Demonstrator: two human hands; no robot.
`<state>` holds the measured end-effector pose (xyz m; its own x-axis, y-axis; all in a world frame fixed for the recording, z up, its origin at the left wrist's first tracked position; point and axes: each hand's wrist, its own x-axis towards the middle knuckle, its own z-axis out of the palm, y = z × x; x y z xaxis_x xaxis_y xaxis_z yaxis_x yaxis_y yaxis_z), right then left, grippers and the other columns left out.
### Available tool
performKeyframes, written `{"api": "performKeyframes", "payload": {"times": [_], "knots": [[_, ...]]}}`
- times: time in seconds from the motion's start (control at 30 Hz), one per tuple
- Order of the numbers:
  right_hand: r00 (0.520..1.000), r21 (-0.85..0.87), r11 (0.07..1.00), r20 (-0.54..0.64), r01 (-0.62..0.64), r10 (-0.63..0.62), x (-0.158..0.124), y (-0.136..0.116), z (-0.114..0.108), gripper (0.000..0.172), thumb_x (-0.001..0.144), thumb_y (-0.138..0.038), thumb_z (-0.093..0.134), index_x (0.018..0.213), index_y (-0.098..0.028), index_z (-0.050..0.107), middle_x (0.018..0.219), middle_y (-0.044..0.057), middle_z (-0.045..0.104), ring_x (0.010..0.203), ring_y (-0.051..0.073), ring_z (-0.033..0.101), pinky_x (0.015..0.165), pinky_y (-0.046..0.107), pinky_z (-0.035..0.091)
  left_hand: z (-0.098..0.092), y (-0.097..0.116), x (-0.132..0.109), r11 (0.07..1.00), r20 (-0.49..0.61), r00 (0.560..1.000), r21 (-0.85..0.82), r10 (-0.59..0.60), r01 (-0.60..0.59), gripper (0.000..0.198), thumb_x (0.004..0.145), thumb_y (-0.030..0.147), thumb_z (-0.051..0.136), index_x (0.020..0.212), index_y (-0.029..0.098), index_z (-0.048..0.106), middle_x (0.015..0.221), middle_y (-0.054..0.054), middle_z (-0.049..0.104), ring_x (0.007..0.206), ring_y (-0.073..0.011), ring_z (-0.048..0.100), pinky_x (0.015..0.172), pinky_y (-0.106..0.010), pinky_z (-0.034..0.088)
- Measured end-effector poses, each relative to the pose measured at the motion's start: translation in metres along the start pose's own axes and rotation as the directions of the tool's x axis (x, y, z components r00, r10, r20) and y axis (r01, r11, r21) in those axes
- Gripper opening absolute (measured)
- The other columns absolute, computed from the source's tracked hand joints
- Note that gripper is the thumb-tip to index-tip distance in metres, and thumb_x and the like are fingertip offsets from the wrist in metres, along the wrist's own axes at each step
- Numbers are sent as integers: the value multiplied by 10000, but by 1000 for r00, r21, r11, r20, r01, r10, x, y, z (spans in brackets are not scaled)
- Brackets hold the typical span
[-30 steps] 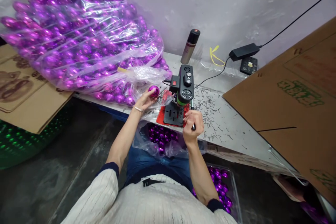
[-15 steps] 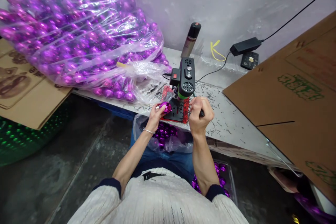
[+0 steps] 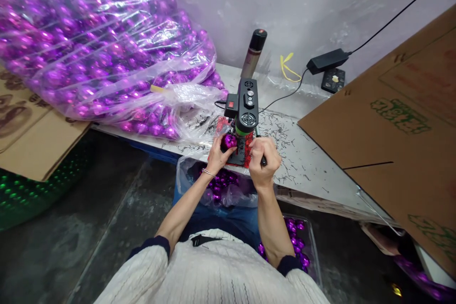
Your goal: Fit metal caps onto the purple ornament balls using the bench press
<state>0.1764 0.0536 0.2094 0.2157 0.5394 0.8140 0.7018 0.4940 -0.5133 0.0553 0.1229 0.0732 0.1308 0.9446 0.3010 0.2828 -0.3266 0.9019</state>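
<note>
My left hand [image 3: 218, 154] is closed round a shiny purple bauble [image 3: 229, 141] and holds it on the black base plate right under the head of a small black bench drill [image 3: 247, 108]. My right hand [image 3: 262, 162] is wrapped round the drill's black lever handle at the machine's right side. The drill stands on a red mat near the front edge of the white table [image 3: 306, 161]. In my lap sits an open plastic bag of purple baubles [image 3: 217, 185].
A big clear sack of purple baubles [image 3: 96, 52] fills the table's left. A spray can [image 3: 252, 53], a power adapter [image 3: 327, 61] and its cable stand behind the drill. Large cardboard sheets [image 3: 395, 128] lean at the right, black shavings litter the table, and a tray of baubles [image 3: 297, 247] lies on the floor.
My left hand carried the bauble from beside the big sack over to the drill's base plate. My right hand stayed on the lever handle.
</note>
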Motion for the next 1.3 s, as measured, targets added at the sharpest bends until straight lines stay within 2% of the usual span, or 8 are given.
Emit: {"api": "performKeyframes", "payload": {"times": [0.1,0.2,0.5,0.67,0.83,1.03,1.17,1.3], "knots": [[1000,5,1000,0,10,-10,-1,0,0,262,1002,-178,461,759,-231,542,723,2,626,695,133,610,666,295,470,-2,1,0,992,50,994,77,100,-104,614,876,512,756,1377,212,564,1344,-146,639,1289,-311,597,1114,-484,472],[1000,-6,1000,1,9,-9,-3,1,0,261,1003,-182,462,763,-229,551,725,5,632,686,133,613,659,295,474,0,0,-4,985,79,988,101,132,-140,615,892,517,735,1391,204,556,1362,-150,641,1295,-311,600,1110,-485,471],[999,3,1000,-24,31,-31,-11,5,2,256,989,-156,458,758,-228,539,727,-1,620,700,136,611,660,293,462,6,-3,-6,981,105,990,156,98,-114,674,868,513,763,1432,204,562,1320,-143,698,1228,-324,655,1095,-493,467],[997,35,998,-58,48,-46,-32,17,10,214,970,-131,476,795,-229,551,747,0,619,724,142,630,668,287,488,6,-3,-7,975,103,989,184,104,-121,638,886,472,753,1433,203,564,1323,-138,703,1228,-310,658,1086,-479,478],[996,64,997,-85,46,-40,-54,32,19,203,995,-188,448,825,-231,548,809,13,628,737,143,634,672,300,495,6,-3,-9,965,89,985,209,145,-161,584,907,431,735,1415,195,571,1333,-141,701,1230,-298,666,1070,-458,499],[992,58,997,-118,46,-39,-61,38,24,246,1021,-231,409,809,-238,533,790,-2,610,721,143,629,780,360,528,6,-4,-10,960,75,978,190,193,-204,562,924,433,714,1405,178,574,1331,-152,701,1222,-295,675,1055,-444,511],[992,57,997,-123,45,-38,-64,40,26,255,1026,-236,405,804,-236,532,815,-10,615,721,132,642,870,392,539,6,-5,-10,964,79,980,180,185,-196,584,918,452,719,1415,182,570,1332,-156,699,1217,-302,677,1054,-454,512],[992,71,997,-124,34,-25,-66,40,27,271,1032,-251,395,797,-238,530,808,-14,607,721,133,654,874,397,545,7,-5,-10,967,81,982,177,171,-184,625,898,472,741,1425,185,565,1327,-158,700,1209,-310,677,1053,-467,512]]}}
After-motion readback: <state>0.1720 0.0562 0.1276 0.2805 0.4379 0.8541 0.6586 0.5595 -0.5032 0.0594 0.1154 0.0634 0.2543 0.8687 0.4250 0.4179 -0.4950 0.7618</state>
